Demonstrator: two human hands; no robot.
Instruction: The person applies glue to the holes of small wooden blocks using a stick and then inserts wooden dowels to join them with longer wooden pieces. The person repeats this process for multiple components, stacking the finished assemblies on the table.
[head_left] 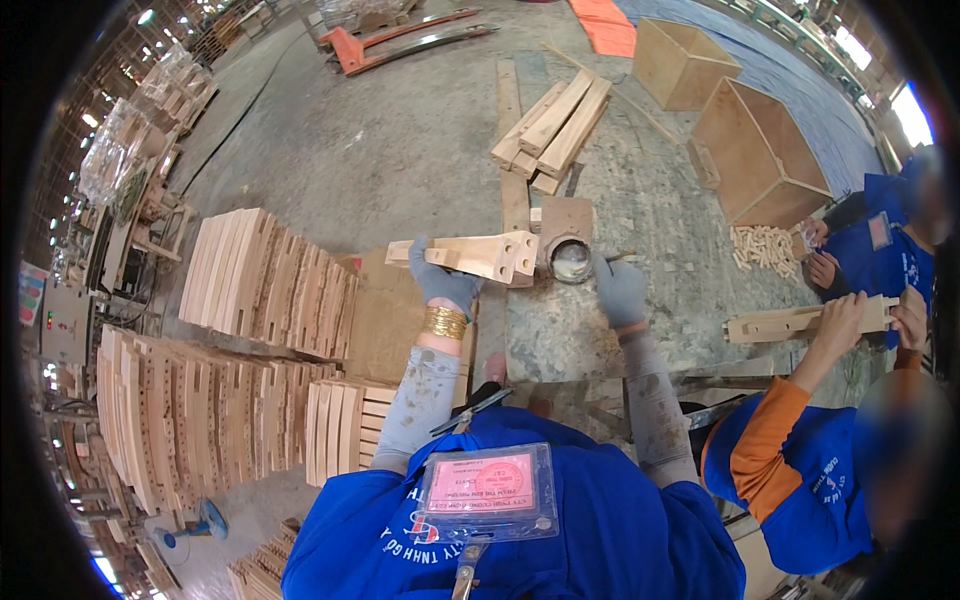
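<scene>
My left hand (446,280), in a grey glove with a gold bracelet at the wrist, is closed around a pair of pale wooden bars (470,256). Round holes show in their squared ends, which point right. My right hand (620,290), gloved too, is beside a round cup (571,260) of clear-looking liquid, a finger reaching toward its rim. Its fingers look drawn together, and whatever they hold is hidden. Behind the cup lies a flat brown board (566,215).
Stacked wooden bars (270,285) stand at left; more bars (555,125) lie ahead. At right are plywood boxes (760,155), a dowel pile (765,248) and co-workers, one holding a wooden bar (790,322). An orange pallet jack (350,50) stands at the back.
</scene>
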